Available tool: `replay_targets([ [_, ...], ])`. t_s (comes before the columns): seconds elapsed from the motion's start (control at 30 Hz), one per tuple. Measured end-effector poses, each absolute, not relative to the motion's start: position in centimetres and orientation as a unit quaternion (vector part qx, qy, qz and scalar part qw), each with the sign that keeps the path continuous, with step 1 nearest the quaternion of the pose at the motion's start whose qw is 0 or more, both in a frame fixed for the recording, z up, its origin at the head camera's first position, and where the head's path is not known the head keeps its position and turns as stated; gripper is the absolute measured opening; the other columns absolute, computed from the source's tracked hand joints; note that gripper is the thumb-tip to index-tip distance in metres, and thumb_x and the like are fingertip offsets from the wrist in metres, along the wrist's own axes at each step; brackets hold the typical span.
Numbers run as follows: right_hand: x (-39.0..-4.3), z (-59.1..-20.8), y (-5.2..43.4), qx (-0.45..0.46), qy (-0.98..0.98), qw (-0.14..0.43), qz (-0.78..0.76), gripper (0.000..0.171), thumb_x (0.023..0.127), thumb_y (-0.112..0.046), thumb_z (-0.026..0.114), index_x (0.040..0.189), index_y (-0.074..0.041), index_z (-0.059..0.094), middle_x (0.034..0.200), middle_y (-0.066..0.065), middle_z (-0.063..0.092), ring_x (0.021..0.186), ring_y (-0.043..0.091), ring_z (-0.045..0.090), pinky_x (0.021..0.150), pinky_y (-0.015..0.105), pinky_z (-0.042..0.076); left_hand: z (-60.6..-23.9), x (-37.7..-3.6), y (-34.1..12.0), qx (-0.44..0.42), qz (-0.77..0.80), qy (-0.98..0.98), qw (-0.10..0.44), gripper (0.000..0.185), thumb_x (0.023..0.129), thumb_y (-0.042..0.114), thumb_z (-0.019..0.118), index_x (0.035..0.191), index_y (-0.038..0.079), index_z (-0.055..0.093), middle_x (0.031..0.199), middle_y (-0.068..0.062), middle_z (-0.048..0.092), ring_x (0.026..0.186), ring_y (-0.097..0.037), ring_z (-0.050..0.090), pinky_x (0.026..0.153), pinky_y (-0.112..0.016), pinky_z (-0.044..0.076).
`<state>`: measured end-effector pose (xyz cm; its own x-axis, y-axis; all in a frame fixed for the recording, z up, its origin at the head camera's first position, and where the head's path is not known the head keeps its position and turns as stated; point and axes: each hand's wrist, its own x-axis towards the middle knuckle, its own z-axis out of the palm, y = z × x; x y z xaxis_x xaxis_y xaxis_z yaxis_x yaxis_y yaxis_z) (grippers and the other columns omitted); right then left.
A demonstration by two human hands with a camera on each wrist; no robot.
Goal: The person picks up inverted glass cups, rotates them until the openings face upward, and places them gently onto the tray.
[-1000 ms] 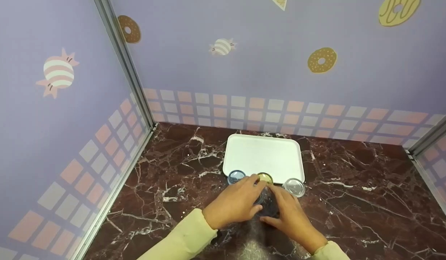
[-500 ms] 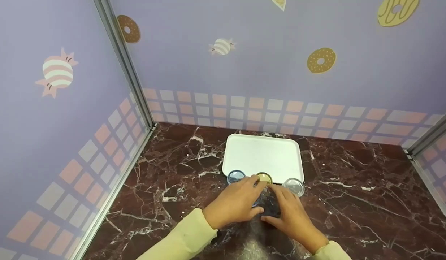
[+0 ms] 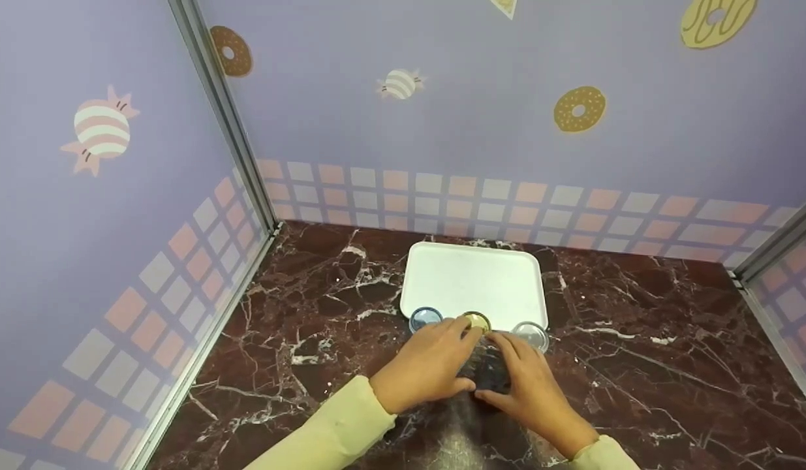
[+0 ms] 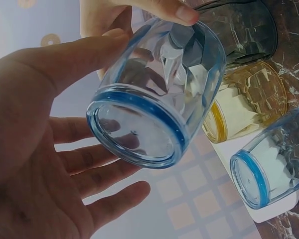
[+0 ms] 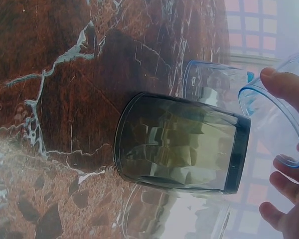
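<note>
A clear blue-tinted plastic cup [image 4: 139, 109] is held in the air, base outward in the left wrist view. My left hand [image 3: 425, 365] grips its side, thumb on the wall and fingers reaching behind the base. The right hand [image 3: 533, 398] pinches the same cup near its rim, as the right wrist view shows. Below them a smoky dark cup [image 5: 182, 144] stands upside down on the marbled table. Beyond the hands are an upturned yellow cup [image 4: 249, 102], another blue cup [image 4: 274, 159] and a clear cup [image 3: 532, 337]. In the head view the hands mostly hide the held cup.
A white tray [image 3: 471, 281] lies just behind the row of cups. The dark red marbled tabletop [image 3: 644, 365] spreads to both sides. Patterned panels [image 3: 481, 117] wall off the back and sides.
The hands have shifted slightly apart, the right one a little to the right. The blue edge between them has gone out of sight, and more of the dark cup shows.
</note>
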<state>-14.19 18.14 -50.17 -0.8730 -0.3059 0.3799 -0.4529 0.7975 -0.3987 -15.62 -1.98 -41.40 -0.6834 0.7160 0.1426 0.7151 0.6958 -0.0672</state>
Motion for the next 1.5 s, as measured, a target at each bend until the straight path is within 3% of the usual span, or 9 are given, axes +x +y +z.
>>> replay_targets([
  [0.33,-14.2,-50.1,18.4,0.218,-0.933,0.171,0.228,0.096,0.059,-0.035,0.092,0.14,-0.008,0.047,0.132,0.01,0.053,0.124,0.031,0.051,0.101,0.056,0.042,-41.5,-15.7,-1.3,-0.384,0.02,-0.919,0.089,0.076,0.071,0.054,0.079,0.13,0.013,0.053,0.119,-0.002,0.057,0.102,-0.016,0.061,0.086,-0.033,0.053],
  [0.83,-14.2,-49.8,18.5,0.24,-0.928,0.186,0.217,0.093,0.062,-0.037,0.09,0.14,-0.009,0.047,0.131,0.011,0.054,0.121,0.032,0.052,0.101,0.055,0.043,-42.1,-15.9,-0.8,-0.377,0.038,-0.92,0.097,0.082,0.068,0.053,0.082,0.132,0.012,0.051,0.119,-0.002,0.057,0.106,-0.016,0.06,0.088,-0.032,0.053],
  [1.5,-14.0,-49.4,18.4,0.232,-0.931,0.162,0.229,0.091,0.065,-0.039,0.088,0.14,-0.009,0.047,0.133,0.01,0.052,0.124,0.031,0.05,0.104,0.054,0.04,-43.1,-16.3,-0.3,-0.373,0.038,-0.923,0.086,0.079,0.069,0.053,0.081,0.131,0.013,0.051,0.12,-0.001,0.058,0.107,-0.016,0.059,0.088,-0.031,0.051],
])
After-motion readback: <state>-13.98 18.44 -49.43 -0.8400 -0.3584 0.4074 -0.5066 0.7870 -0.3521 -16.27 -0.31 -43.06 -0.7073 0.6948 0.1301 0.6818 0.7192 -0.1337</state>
